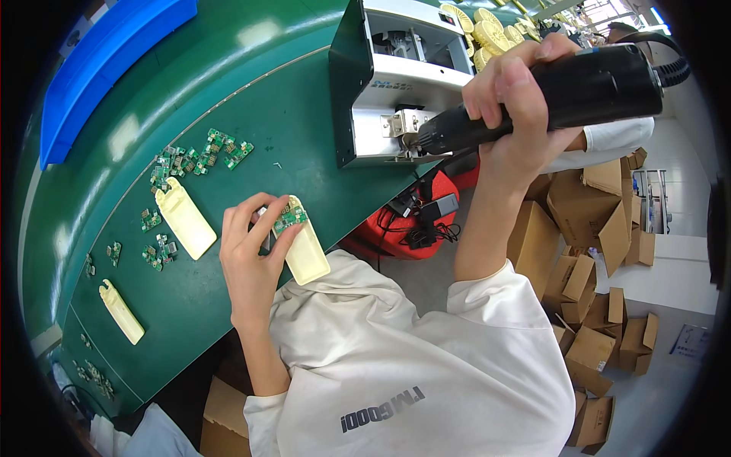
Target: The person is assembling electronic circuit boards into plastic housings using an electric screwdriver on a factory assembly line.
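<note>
Fingers and thumb of my left hand (250,247) pinch a cream plastic shell (309,260) at the table's near edge. A small green circuit board (290,215) sits in the shell's upper end, under my fingertips. Raised at the right, my right hand (519,103) is wrapped round a black electric screwdriver (598,87). The screwdriver's tip end meets the metal outlet block of a white and black screw feeder (396,95); the bit itself cannot be made out. Two more cream shells (189,222) (122,314) lie on the table to the left.
Several loose circuit boards (202,156) are scattered on the green table (259,152). Behind stands a blue tray (114,72). A red stool (396,236) bears black cables and adapters. Cardboard boxes (586,206) are piled at right. Another person's white sleeve (620,135) shows beyond my right arm.
</note>
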`<state>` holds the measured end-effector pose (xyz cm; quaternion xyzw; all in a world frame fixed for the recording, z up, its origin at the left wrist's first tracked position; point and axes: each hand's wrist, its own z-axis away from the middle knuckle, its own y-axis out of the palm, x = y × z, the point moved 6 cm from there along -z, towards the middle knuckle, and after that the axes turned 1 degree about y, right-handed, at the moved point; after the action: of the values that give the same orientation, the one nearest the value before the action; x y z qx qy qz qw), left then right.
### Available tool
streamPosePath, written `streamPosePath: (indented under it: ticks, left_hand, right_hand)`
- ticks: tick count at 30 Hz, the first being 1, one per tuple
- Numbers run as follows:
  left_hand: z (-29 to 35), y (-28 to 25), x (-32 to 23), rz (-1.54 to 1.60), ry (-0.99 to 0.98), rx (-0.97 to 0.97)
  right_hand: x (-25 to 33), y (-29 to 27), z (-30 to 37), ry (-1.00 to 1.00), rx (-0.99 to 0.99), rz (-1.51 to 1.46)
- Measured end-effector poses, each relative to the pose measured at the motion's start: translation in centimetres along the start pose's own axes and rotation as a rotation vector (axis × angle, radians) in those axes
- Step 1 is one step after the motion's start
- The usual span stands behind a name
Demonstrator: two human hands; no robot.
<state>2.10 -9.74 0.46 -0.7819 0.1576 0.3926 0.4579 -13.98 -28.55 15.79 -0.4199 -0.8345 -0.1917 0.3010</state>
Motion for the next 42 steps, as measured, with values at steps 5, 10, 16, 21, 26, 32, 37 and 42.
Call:
streamPosePath:
  ticks: [5,10,16,21,26,32,37,42]
  left_hand:
    - [-0.1,0.3,0.0,0.010,-0.007,0.005]
    - [-0.2,0.2,-0.2,0.006,0.005,0.005]
    - [-0.5,0.8,-0.4,-0.005,0.036,-0.006]
    - [-0.4,0.7,-0.4,-0.020,0.046,-0.002]
    - [-0.5,0.8,-0.4,-0.021,0.056,-0.009]
    - [-0.3,0.4,-0.4,-0.026,0.040,-0.015]
    - [-0.5,0.7,-0.3,0.008,0.058,-0.023]
    - [-0.4,0.5,0.0,-0.012,0.050,-0.047]
  right_hand:
    - [-0.2,0.3,0.1,0.021,-0.064,0.032]
    - [-1.1,0.7,1.3,0.043,-0.248,0.150]
    - [-2.2,0.4,2.7,0.062,-0.250,-0.041]
    - [-2.6,0.7,2.1,0.091,-0.180,-0.153]
    - [-2.5,0.4,2.0,0.136,-0.178,-0.129]
    - [-2.4,0.3,3.6,0.235,-0.157,-0.216]
    - [-1.4,2.1,4.7,0.248,-0.125,-0.488]
    - [-2.9,7.9,5.7,0.284,0.013,-0.560]
